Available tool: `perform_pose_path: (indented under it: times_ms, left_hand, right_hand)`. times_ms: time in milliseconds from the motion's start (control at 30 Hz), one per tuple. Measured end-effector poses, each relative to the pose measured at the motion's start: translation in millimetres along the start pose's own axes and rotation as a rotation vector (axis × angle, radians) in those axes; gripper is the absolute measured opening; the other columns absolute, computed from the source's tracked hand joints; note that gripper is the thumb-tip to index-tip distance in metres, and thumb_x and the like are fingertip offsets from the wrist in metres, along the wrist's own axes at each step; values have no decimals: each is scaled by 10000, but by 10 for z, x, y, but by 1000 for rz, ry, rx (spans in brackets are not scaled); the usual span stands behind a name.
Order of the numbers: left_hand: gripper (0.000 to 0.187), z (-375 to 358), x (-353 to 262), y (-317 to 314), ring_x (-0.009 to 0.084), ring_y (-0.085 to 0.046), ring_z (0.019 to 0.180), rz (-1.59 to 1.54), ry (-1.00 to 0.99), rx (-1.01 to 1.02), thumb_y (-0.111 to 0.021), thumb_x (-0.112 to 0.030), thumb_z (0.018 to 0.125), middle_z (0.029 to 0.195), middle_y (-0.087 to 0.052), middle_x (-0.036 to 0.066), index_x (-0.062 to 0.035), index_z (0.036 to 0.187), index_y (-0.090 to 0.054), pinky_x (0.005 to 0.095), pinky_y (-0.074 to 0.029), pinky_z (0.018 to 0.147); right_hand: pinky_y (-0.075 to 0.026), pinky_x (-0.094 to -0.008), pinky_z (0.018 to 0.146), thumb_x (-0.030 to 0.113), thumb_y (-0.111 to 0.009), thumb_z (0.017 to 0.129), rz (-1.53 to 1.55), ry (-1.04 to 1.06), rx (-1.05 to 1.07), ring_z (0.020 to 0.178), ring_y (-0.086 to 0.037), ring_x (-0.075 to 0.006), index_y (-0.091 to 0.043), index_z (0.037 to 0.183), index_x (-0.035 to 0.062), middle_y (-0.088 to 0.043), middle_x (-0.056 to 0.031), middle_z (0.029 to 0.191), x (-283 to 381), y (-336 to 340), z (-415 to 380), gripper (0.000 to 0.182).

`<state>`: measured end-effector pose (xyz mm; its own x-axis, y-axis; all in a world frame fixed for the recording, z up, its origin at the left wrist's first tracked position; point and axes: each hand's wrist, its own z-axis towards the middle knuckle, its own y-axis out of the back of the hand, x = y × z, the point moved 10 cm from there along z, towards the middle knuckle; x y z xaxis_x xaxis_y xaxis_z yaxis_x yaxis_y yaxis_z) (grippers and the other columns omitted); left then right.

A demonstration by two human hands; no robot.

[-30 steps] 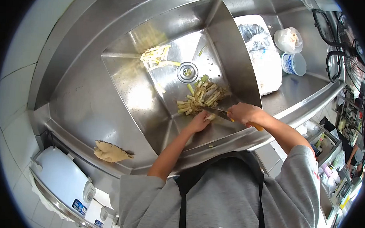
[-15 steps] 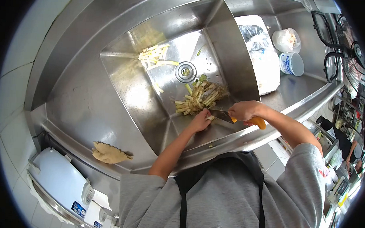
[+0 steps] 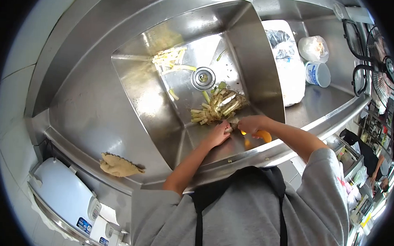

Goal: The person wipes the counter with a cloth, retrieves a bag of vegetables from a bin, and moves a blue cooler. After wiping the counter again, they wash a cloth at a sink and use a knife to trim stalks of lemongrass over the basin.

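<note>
Low in the sink's near side, my left hand (image 3: 219, 133) is closed on a short pale vegetable stalk (image 3: 228, 130). Right beside it, my right hand (image 3: 251, 124) grips a knife by its orange handle (image 3: 265, 135). The blade is mostly hidden around the fingers, close to the stalk. Just beyond both hands lies a heap of pale stalks with stringy roots (image 3: 219, 108) and some green bits. Trimmed pale yellow pieces (image 3: 168, 58) lie in the far left part of the sink, and a small loose piece (image 3: 173, 95) sits between them and the heap.
The steel sink (image 3: 141, 116) has a round drain (image 3: 203, 78). To its right stand a white plastic-lined container (image 3: 289, 76), a tub (image 3: 317, 74), a bag-lined bowl (image 3: 313, 48) and a black fan (image 3: 387, 66). A brown cloth (image 3: 119, 165) lies left. Another person (image 3: 369, 150) is far right.
My right hand has moved left with the knife, up against my left hand. The blade, visible between the hands before, is now mostly hidden. The whole view has shifted slightly.
</note>
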<state>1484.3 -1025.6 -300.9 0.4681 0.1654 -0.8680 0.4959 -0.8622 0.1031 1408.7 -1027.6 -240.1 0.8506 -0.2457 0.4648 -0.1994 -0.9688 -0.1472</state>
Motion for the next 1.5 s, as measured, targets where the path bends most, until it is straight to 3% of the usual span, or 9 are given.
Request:
perform_pose_path:
  times_ms: [233,333,367,567,767,933,1267,1367,1500]
  left_hand:
    - [323,118,841,888,145,-498,710,-500,300,-465,-506,-110,818,770,-510,70,-94,1114,-378,293,-430,630]
    - [314,221,683,2031,208,-566,758,-1216,-42,-802,-484,-231,875,841,-568,131,-97,1123,-345,296,-466,654]
    - [335,126,936,2131,193,-565,755,-1290,138,-1105,-492,-265,872,839,-582,114,-73,1118,-369,308,-465,664]
    - [202,1244,1282,749,204,-584,832,-303,187,-396,-518,-191,820,902,-614,118,-31,913,-597,331,-456,755]
    - [490,1389,1033,-309,337,-526,1032,164,329,95,-594,-188,740,1064,-568,216,14,1164,-453,394,-435,853]
    - [598,1311,1172,-291,345,-530,1014,299,388,193,-677,-340,709,1088,-554,216,1,1148,-457,380,-415,863]
    - [497,614,464,221,306,-530,864,81,277,201,-483,-448,856,919,-543,190,20,1021,-507,369,-409,795]
    - [406,474,221,253,273,-441,1028,177,43,126,-521,-391,843,1192,-389,161,-10,981,-552,330,-352,854]
    - [390,146,-520,272,306,-465,1041,773,-352,-34,-565,-385,801,1190,-415,160,-37,976,-572,349,-384,825]
  right_hand:
    - [-463,-360,462,270,-290,914,153,-216,-34,473,-560,-235,-517,974,30,-574,-153,661,-382,-39,-467,335]
    - [-483,-363,433,173,-357,878,16,-248,-88,473,-594,-223,-557,917,-19,-579,-139,580,-347,68,-821,279]
    - [-483,-363,433,173,-357,878,16,-251,-96,473,-594,-223,-557,917,-19,-579,-139,580,-307,90,-926,279]
    - [-503,-389,478,180,-425,866,287,-464,-328,536,-619,-282,-566,925,18,-598,-164,626,-358,219,-1453,223]
    - [-504,-458,583,257,-441,877,-80,-504,-705,690,-615,-374,-517,1061,56,-612,-198,713,-611,160,-1419,283]
    - [-503,-461,579,267,-430,886,-18,-522,-795,682,-611,-376,-483,1084,56,-604,-202,691,-612,125,-1517,294]
    - [-501,-449,596,285,-422,891,78,-423,-902,710,-615,-356,-481,1087,43,-612,-184,722,-474,46,-1506,316]
    - [-503,-446,598,285,-424,889,49,-418,-941,702,-618,-345,-497,1073,39,-613,-183,718,-376,73,-1560,315]
    - [-504,-450,603,273,-420,889,29,-372,-948,692,-619,-339,-505,1036,31,-615,-183,706,-305,91,-1587,296]
